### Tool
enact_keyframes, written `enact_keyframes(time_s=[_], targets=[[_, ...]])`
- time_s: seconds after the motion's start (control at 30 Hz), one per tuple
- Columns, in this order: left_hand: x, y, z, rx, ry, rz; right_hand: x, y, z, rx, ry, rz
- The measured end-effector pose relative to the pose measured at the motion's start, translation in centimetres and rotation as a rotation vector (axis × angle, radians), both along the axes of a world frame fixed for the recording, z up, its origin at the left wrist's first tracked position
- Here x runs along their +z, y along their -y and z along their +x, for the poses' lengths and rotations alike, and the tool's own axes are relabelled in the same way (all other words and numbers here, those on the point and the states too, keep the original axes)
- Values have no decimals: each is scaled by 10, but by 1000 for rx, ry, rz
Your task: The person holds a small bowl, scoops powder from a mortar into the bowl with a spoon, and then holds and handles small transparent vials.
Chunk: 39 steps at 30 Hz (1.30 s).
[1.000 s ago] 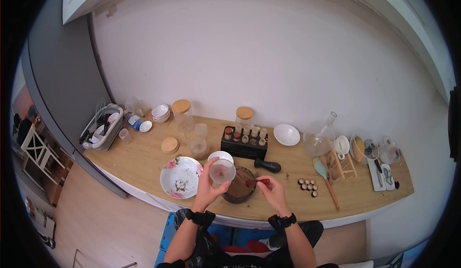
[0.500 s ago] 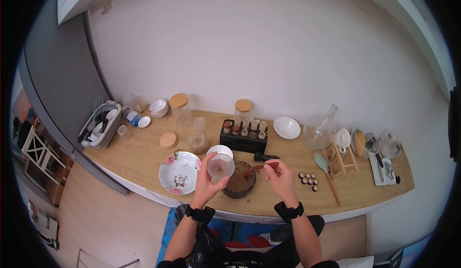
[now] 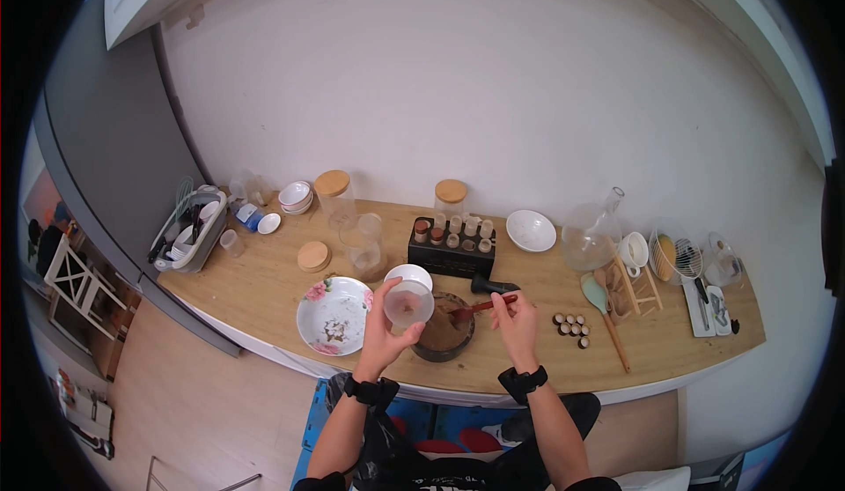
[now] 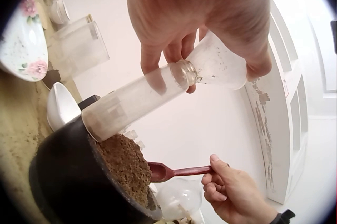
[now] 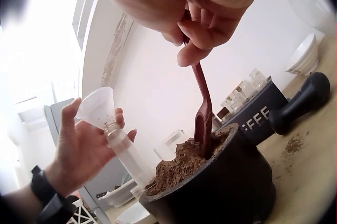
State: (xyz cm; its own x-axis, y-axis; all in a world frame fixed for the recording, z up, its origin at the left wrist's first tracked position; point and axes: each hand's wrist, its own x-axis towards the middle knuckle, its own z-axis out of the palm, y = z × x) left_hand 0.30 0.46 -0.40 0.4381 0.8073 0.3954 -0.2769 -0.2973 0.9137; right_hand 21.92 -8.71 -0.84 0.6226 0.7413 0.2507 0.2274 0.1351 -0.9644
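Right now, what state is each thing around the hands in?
Clear tube: uncapped, contents unclear
Funnel: seated in its mouth
Red scoop: tip in brown powder
Black mortar: holding that powder, uncovered
Black pestle: lying down
Floral plate: strewn with bits
Rack: holding small vials
Left hand: gripping tube and funnel
Right hand: holding scoop

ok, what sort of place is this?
Likely a coffee-prep counter, home or workshop unclear: a dark bowl of brown powder, a black tube rack with partly hidden lettering resembling COFFEE, and a wooden-lidded jar.
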Motion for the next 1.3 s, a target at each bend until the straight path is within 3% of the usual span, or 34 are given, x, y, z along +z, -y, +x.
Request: enact_keyframes(time_s=[0.3,0.5,0.93,1.3], targets=[[1,0,1,-14,12,-3,-27,-11,15,-46,-172,-104],[1,2,0,-4,3,3,-17,-11,30,-51,-289,-90],[-4,-2,-1,-25,-25,9,109,-19,4,113,-302,25],[3,1,0,8,-24,56,101,-19,-32,189,-120,59]])
